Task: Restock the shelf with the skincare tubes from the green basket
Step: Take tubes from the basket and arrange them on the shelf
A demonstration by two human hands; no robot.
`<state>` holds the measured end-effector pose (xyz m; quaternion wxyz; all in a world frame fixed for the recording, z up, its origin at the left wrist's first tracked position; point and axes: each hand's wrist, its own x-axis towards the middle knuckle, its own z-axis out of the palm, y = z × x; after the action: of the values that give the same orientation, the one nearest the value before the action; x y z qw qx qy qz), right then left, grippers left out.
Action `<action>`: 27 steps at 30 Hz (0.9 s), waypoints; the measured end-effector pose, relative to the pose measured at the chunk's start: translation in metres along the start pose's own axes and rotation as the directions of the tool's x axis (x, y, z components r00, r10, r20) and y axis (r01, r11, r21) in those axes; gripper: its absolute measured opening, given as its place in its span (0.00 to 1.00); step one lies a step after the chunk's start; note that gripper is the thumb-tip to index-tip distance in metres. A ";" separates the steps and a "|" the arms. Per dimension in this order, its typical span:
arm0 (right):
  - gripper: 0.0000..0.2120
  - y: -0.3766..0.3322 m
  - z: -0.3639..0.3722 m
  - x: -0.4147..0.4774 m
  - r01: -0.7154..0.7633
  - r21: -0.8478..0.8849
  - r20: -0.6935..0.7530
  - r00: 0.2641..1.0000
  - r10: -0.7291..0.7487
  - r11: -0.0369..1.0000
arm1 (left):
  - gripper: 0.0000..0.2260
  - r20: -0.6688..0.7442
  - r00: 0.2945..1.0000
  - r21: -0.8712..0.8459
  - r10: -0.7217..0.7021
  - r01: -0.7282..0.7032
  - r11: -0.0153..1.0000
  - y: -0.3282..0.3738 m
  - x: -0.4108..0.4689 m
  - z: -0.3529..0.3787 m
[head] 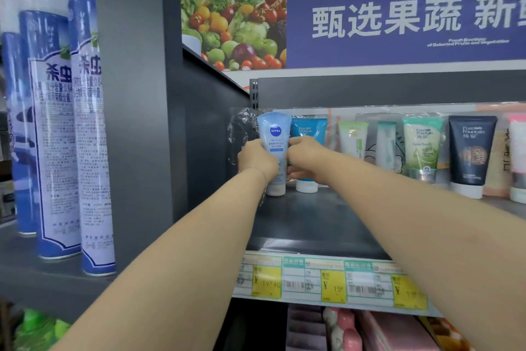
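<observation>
Store shelving fills the frame, with a blue banner of white characters and a fruit-and-vegetable photograph across the top. Along the left edge stand tall blue-and-white spray cans on a grey shelf, beside a dark grey divider panel. At centre and right runs the dark shelf, its front lip carrying yellow price labels in the lower middle. Both forearms reach from the bottom of the frame to the rear of this shelf. Standing cap-down in a row along the back, from centre to right, are a light blue Nivea tube, a teal tube, a pale green-topped tube, a narrow white tube, a green tube and a black tube. The left hand has its fingers curled around the Nivea tube's left side; the right hand presses fingers closed against its right side, partly covering the teal tube. The Nivea tube stands upright at the row's left end, just right of crinkled clear plastic.
</observation>
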<state>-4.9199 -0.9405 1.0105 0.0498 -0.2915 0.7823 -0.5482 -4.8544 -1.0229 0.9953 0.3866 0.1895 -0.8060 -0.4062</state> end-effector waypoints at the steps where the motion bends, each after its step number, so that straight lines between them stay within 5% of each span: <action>1: 0.19 0.001 0.001 0.000 0.005 -0.003 0.006 1.000 -0.005 1.000 | 0.10 0.005 1.000 0.002 -0.001 0.001 1.000 -0.001 0.001 0.001; 16: 0.16 0.004 0.003 -0.002 0.042 -0.069 0.016 0.999 -0.041 0.997 | 0.14 0.070 0.997 0.058 -0.011 0.007 0.998 -0.005 0.001 0.003; 20: 0.05 0.000 -0.002 -0.008 0.086 -0.287 -0.060 0.992 -0.108 0.954 | 0.19 0.033 0.999 0.146 -0.014 0.009 0.989 -0.001 -0.003 0.001; 27: 0.12 -0.014 -0.021 -0.043 0.236 -0.624 -0.046 0.941 -0.336 0.745 | 0.20 0.076 0.985 0.346 0.157 -0.173 0.922 0.020 -0.018 -0.010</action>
<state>-4.8867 -0.9040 1.0210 -0.1924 -0.3648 0.8641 -0.2886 -4.8354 -1.0052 1.0065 0.3603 0.1773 -0.8874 -0.2263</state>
